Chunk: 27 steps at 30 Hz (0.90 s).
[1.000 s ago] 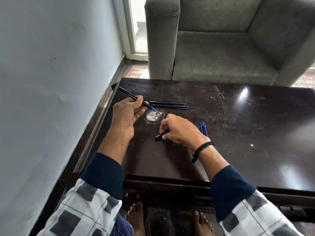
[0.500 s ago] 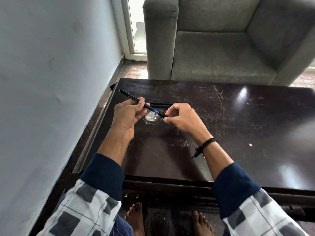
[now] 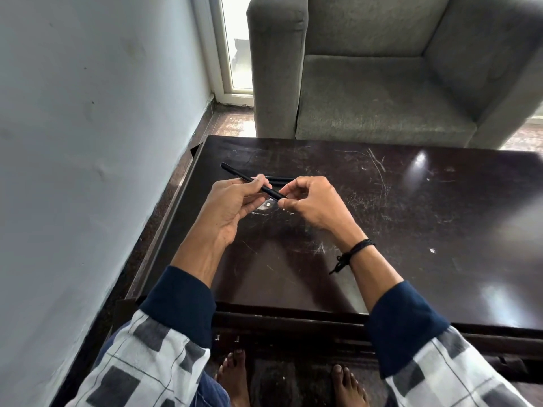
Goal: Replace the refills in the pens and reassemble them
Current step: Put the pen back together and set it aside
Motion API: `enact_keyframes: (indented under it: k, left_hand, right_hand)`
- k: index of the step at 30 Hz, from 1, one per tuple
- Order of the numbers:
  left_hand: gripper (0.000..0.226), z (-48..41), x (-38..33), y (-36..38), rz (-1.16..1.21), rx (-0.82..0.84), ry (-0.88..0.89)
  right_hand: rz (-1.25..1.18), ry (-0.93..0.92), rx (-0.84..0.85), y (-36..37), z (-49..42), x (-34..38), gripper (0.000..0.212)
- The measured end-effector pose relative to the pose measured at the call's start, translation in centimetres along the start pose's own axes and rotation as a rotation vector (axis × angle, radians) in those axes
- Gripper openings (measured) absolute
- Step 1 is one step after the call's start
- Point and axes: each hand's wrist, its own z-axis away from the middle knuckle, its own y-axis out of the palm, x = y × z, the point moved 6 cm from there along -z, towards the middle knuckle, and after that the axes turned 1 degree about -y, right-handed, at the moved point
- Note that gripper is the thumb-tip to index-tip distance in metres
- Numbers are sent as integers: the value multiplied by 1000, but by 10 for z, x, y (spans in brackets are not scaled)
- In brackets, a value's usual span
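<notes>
A thin black pen (image 3: 235, 173) is held slanted above the dark table (image 3: 411, 218). My left hand (image 3: 227, 207) grips its barrel around the middle. My right hand (image 3: 308, 201) pinches the pen's front end piece (image 3: 277, 195) between thumb and fingers. The blue refill tip no longer shows. Behind my hands, dark pen parts (image 3: 279, 179) lie on the table, mostly hidden.
A small shiny round spot (image 3: 266, 207) sits on the tabletop under my hands. A grey armchair (image 3: 382, 83) stands beyond the table's far edge. A white wall (image 3: 88, 142) runs close along the left. My bare feet (image 3: 235, 377) show below the table's near edge.
My right hand picked a small black piece off the table and brought it onto the pen's front end. The blue tip is now covered. Both hands rose slightly.
</notes>
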Motion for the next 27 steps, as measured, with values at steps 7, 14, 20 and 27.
enact_keyframes:
  k: [7,14,20,27]
  left_hand:
    - [38,-1,-2,-9,136,-99,19]
    - [40,1,-3,-9,140,-121,25]
    - [34,2,2,-5,166,-145,14]
    - [34,4,7,-2,205,-175,0]
  right_hand:
    - [-15,1,-8,-2,1,0,9]
    - [-12,10,-18,-3,1,1,11]
    - [86,-44,-38,-4,2,3,11]
    - [151,-85,-56,-4,3,6,15]
